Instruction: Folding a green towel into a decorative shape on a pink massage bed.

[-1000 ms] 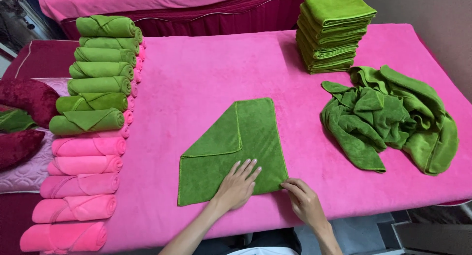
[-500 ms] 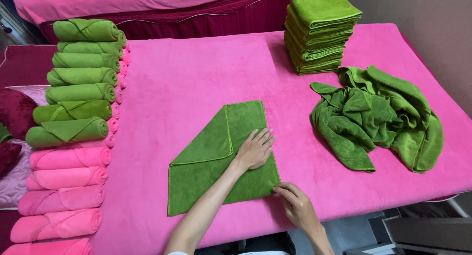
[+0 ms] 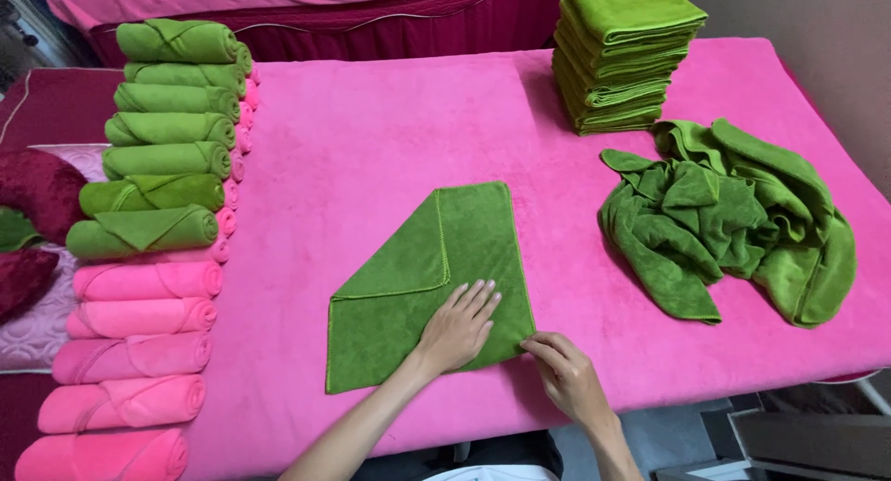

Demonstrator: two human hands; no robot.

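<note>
Count, by kind. Rolled green towels [image 3: 167, 128]: seven, in a column at upper left of the frame. Rolled pink towels [image 3: 139, 351]: five in full view at lower left; further pink roll ends [image 3: 243, 142] protrude behind the green column, number indeterminate. Flat green cloth [image 3: 427, 286]: one, centre. Folded green stack [image 3: 622, 54]: one, upper right; layer count unclear. Crumpled green heap [image 3: 733, 217]: one, right. Hands: two.

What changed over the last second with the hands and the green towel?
The left hand slid up the folded green towel, then back toward its near edge, flat throughout. The right hand kept pinching the towel's near right corner. The fold, the rolls, the stack and the loose pile stayed put.
</note>
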